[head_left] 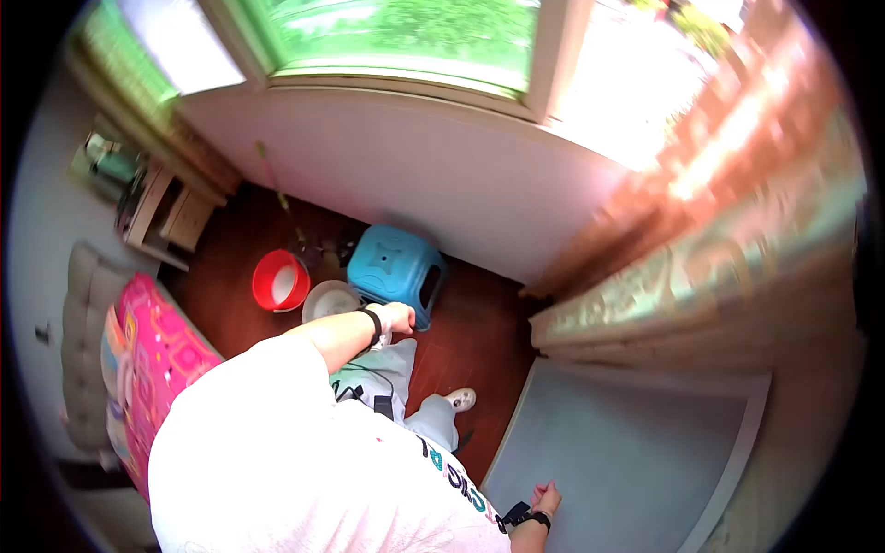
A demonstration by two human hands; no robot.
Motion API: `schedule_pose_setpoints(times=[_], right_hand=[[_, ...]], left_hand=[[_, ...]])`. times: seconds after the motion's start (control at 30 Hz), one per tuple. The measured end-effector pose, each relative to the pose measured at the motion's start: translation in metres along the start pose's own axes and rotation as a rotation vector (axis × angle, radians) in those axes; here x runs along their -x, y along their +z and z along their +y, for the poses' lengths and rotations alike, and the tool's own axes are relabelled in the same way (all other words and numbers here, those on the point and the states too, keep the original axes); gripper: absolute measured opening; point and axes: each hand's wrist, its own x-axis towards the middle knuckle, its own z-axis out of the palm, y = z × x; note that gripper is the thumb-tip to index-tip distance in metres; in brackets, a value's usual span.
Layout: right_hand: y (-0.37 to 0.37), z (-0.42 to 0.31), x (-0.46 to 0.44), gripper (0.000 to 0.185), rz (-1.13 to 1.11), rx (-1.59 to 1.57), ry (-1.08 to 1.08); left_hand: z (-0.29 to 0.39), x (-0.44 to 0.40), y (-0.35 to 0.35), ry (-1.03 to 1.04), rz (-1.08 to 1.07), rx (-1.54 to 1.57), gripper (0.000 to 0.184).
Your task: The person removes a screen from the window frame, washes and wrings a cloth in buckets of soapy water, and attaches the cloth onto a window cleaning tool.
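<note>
My left hand (398, 318) reaches forward beside the front edge of a blue plastic stool (392, 260), with a dark band on the wrist. Its fingers are curled closed. Something whitish (380, 341) shows just under the wrist; I cannot make out what it is or whether the hand grips it. Close by on the floor stand a white basin (330, 300) and a red bucket (280, 280) with something whitish inside. Low on the right, my right hand (547, 499), also with a dark wristband, hangs over a grey panel, its fingers loosely bent and apart, holding nothing visible.
A large white-framed grey panel (627, 442) lies to the right below patterned curtains (636, 309). Windows line the wall (396, 147) ahead. A bed with pink bedding (161, 341) and a small cabinet (184, 219) are at left. A thin pole (279, 189) leans near the bucket.
</note>
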Motion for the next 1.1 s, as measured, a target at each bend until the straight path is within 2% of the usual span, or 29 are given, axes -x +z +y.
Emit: schedule_pose_setpoints(times=[0.07, 0.17, 0.2, 0.27, 0.33, 0.37, 0.43, 0.47, 0.57, 0.63, 0.67, 0.7, 0.73, 0.77, 0.83, 0.9, 0.93, 1.0, 1.03, 1.07, 1.1], right_hand=[[0.022, -0.044, -0.015, 0.036, -0.019, 0.088, -0.041], [0.093, -0.114, 0.01, 0.029, -0.117, 0.236, -0.205], [0.126, -0.137, 0.022, 0.02, -0.158, 0.24, -0.253], [0.2, -0.175, 0.054, 0.018, -0.295, 0.375, -0.36], [0.276, -0.201, 0.088, 0.019, -0.408, 0.452, -0.444], [0.317, -0.206, 0.108, 0.021, -0.455, 0.452, -0.473], [0.399, -0.218, 0.199, 0.022, -0.544, 0.615, -0.53], [0.433, -0.218, 0.234, 0.022, -0.61, 0.746, -0.563], [0.518, -0.213, 0.305, 0.022, -0.849, 1.056, -0.632], [0.548, -0.216, 0.336, 0.019, -0.936, 1.211, -0.742], [0.556, -0.224, 0.352, 0.018, -0.925, 1.09, -0.719], [0.56, -0.24, 0.364, 0.019, -0.838, 0.99, -0.691], [0.559, -0.261, 0.367, 0.018, -0.783, 0.782, -0.815], [0.555, -0.291, 0.376, 0.016, -0.615, 0.623, -0.915], [0.534, -0.36, 0.393, 0.013, -0.343, 0.219, -1.068], [0.501, -0.424, 0.4, 0.017, -0.115, -0.063, -1.228], [0.484, -0.453, 0.408, 0.019, -0.031, -0.164, -1.292], [0.447, -0.511, 0.404, 0.027, 0.168, -0.26, -1.359], [0.434, -0.534, 0.41, 0.032, 0.267, -0.281, -1.401], [0.428, -0.555, 0.417, 0.039, 0.412, -0.295, -1.478], [0.424, -0.574, 0.422, 0.046, 0.56, -0.315, -1.551]], left_hand=[[-0.056, 0.022, -0.014, -0.149, 0.199, 0.219, 0.031], [-0.137, 0.063, -0.012, -0.24, 0.418, 0.452, 0.028], [-0.158, 0.078, -0.008, -0.283, 0.433, 0.539, 0.026], [-0.213, 0.094, 0.007, -0.355, 0.454, 0.538, 0.028], [-0.277, 0.093, 0.015, -0.471, 0.542, 0.736, 0.029], [-0.305, 0.092, 0.007, -0.534, 0.59, 0.807, 0.03], [-0.341, 0.113, -0.056, -0.597, 0.806, 1.047, 0.03], [-0.395, 0.076, -0.059, -0.592, 1.018, 0.966, 0.028], [-0.466, 0.078, -0.16, -0.477, 1.29, 1.028, 0.029], [-0.51, 0.071, -0.202, -0.355, 1.326, 1.063, 0.025], [-0.51, 0.08, -0.216, -0.324, 1.291, 1.122, 0.021], [-0.511, 0.083, -0.233, -0.265, 1.248, 1.175, 0.017], [-0.519, 0.072, -0.232, -0.164, 1.242, 1.232, 0.016], [-0.51, 0.077, -0.237, -0.175, 1.121, 1.382, 0.014], [-0.488, 0.08, -0.238, -0.169, 1.025, 1.448, 0.013], [-0.448, 0.093, -0.26, -0.062, 1.035, 1.384, 0.012], [-0.426, 0.1, -0.281, 0.07, 1.129, 1.416, 0.008], [-0.393, 0.108, -0.334, 0.301, 1.324, 1.265, 0.012], [-0.382, 0.106, -0.362, 0.379, 1.465, 1.111, 0.014], [-0.356, 0.124, -0.397, 0.343, 1.578, 0.973, 0.016], [-0.345, 0.121, -0.428, 0.427, 1.67, 0.916, 0.016]])
